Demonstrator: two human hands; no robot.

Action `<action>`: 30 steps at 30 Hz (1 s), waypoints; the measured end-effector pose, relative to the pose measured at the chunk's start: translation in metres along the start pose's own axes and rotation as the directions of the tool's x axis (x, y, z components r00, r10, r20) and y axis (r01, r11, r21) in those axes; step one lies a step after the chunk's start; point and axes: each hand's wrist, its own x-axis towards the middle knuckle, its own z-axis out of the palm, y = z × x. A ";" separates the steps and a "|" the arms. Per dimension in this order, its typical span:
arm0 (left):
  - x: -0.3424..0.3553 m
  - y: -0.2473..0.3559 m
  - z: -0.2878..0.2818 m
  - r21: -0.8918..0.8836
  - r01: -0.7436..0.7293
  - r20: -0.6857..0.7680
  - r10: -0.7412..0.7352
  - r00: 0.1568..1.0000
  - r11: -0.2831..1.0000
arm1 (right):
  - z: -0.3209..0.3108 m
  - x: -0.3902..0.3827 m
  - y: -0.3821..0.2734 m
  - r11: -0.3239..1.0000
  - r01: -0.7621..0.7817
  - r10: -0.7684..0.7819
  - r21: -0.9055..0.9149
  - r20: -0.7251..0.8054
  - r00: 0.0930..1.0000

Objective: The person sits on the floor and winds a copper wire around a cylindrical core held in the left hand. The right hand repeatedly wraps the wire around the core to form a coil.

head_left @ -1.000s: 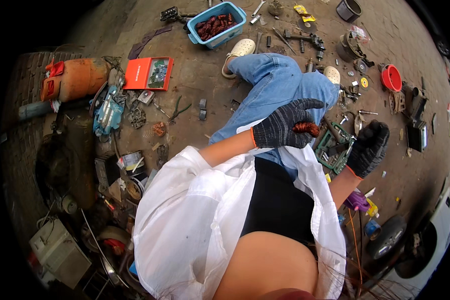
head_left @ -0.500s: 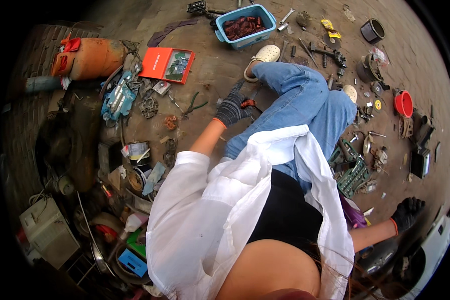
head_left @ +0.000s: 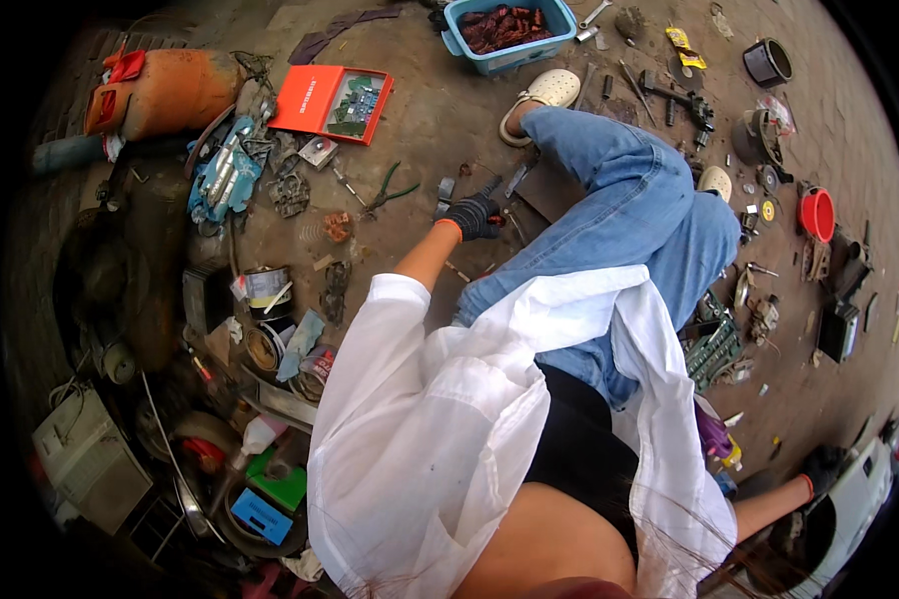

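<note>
My left hand point(head_left: 473, 216), in a dark grey knit glove with an orange cuff, is low over the ground beside my bent knee. Its fingers are curled in; whatever they hold is hidden. Near it lie a small grey metal block point(head_left: 446, 190), a flat blade-like metal piece point(head_left: 516, 181) and green-handled pliers point(head_left: 391, 192). Far out at the lower right, my right hand point(head_left: 822, 469), in a dark glove, is beside a pale grey-white casing point(head_left: 862, 491). Shadow blurs its fingers, so I cannot tell whether it touches the casing.
A blue tub point(head_left: 509, 50) of reddish-brown pieces stands ahead. An open red box point(head_left: 305, 100) with a circuit board and an orange gas cylinder point(head_left: 178, 92) are at the left. Tins and scrap crowd the lower left. Tools, a red bowl point(head_left: 816, 214) and a green case point(head_left: 713, 347) lie right.
My left hand has gone from spread fingers to curled ones. The orange-brown piece beside it no longer shows. My right hand has moved down and back to the pale casing. The view has shifted slightly.
</note>
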 end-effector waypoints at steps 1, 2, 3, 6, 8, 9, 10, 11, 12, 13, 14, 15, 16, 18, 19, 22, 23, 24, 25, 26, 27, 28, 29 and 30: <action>-0.003 -0.004 -0.001 0.023 0.038 0.050 -0.039 0.998 0.999 | 0.004 0.009 0.003 0.999 0.004 -0.001 0.031 -0.090 0.996; -0.003 -0.009 -0.003 0.043 0.065 0.099 -0.069 0.993 0.997 | 0.000 0.007 0.002 0.999 0.026 -0.030 -0.026 -0.148 0.989; 0.001 -0.015 0.000 0.041 0.054 0.099 -0.058 0.993 0.998 | 0.006 0.010 -0.007 0.994 0.051 -0.069 -0.098 -0.193 0.979; 0.030 -0.039 0.024 0.017 0.067 0.068 -0.068 0.995 0.998 | 0.029 0.016 -0.008 0.980 0.030 -0.085 -0.197 -0.275 0.958; 0.060 -0.043 0.043 -0.014 0.041 0.020 -0.041 0.999 0.999 | 0.033 0.008 0.000 0.984 -0.009 -0.043 -0.177 -0.289 0.956; 0.068 -0.035 0.041 -0.021 -0.006 -0.002 0.006 1.000 1.000 | 0.045 0.000 0.006 0.987 -0.034 -0.012 -0.156 -0.285 0.959; 0.076 -0.023 0.042 -0.004 -0.112 -0.031 0.112 0.993 0.994 | 0.029 0.005 -0.006 0.975 0.003 -0.085 -0.221 -0.364 0.927; 0.083 -0.013 0.045 -0.041 -0.132 -0.061 0.129 0.990 0.990 | 0.025 0.002 -0.012 0.970 0.022 -0.117 -0.240 -0.389 0.914; 0.089 -0.006 0.050 -0.080 -0.147 -0.092 0.140 0.986 0.986 | 0.024 0.002 -0.013 0.971 0.016 -0.113 -0.240 -0.396 0.911; 0.096 0.001 0.056 -0.177 -0.079 -0.119 0.058 0.991 0.981 | 0.023 0.002 -0.014 0.969 0.011 -0.112 -0.245 -0.403 0.908; 0.100 0.009 0.060 -0.274 -0.010 -0.139 -0.030 0.990 0.962 | 0.022 0.005 -0.012 0.970 0.006 -0.107 -0.243 -0.405 0.908; 0.115 0.010 0.054 0.086 -0.094 0.112 0.084 0.990 0.992 | 0.024 0.007 -0.015 0.969 -0.003 -0.100 -0.248 -0.402 0.910; 0.112 0.006 0.050 0.011 -0.091 0.030 0.091 0.995 0.996 | 0.026 0.006 -0.019 0.968 -0.006 -0.099 -0.251 -0.404 0.909; 0.092 -0.022 0.033 -0.129 -0.099 -0.132 0.082 0.988 0.987 | 0.023 0.006 -0.020 0.966 -0.009 -0.100 -0.259 -0.405 0.909; 0.080 -0.031 0.006 -0.109 -0.047 -0.080 0.038 0.996 0.993 | 0.013 -0.001 -0.019 0.968 -0.006 -0.102 -0.249 -0.416 0.904; 0.038 -0.104 -0.037 0.123 0.176 -0.107 -0.163 0.981 0.977 | -0.007 0.003 -0.024 0.973 -0.016 -0.081 -0.231 -0.405 0.911; 0.008 -0.134 -0.051 0.119 0.133 -0.267 -0.098 0.959 0.984 | -0.011 0.010 -0.021 0.975 -0.022 -0.067 -0.223 -0.385 0.920; -0.014 -0.161 -0.068 0.145 0.290 -0.192 -0.260 0.946 0.946 | -0.015 0.018 -0.018 0.978 -0.032 -0.047 -0.208 -0.367 0.929; -0.036 -0.183 -0.084 0.112 0.333 -0.215 -0.305 0.928 0.936 | -0.019 0.028 -0.017 0.979 -0.041 -0.029 -0.198 -0.339 0.940; -0.050 -0.179 -0.107 0.134 0.350 -0.250 -0.310 0.917 0.927 | -0.022 0.030 -0.024 0.980 -0.045 -0.019 -0.192 -0.321 0.947; -0.066 -0.173 -0.126 0.099 0.433 -0.224 -0.404 0.887 0.896 | -0.023 0.037 -0.029 0.981 -0.064 0.012 -0.184 -0.274 0.962; -0.072 -0.168 -0.148 0.127 0.427 -0.276 -0.382 0.882 0.895 | -0.039 0.033 -0.031 0.983 -0.084 0.045 -0.163 -0.233 0.971; -0.081 -0.174 -0.154 0.128 0.420 -0.322 -0.363 0.874 0.899 | -0.032 0.040 -0.040 0.976 -0.143 0.122 -0.163 -0.129 0.984; -0.077 -0.187 -0.161 0.130 0.386 -0.331 -0.327 0.885 0.913 | -0.030 0.037 -0.047 0.966 -0.193 0.195 -0.171 -0.004 0.981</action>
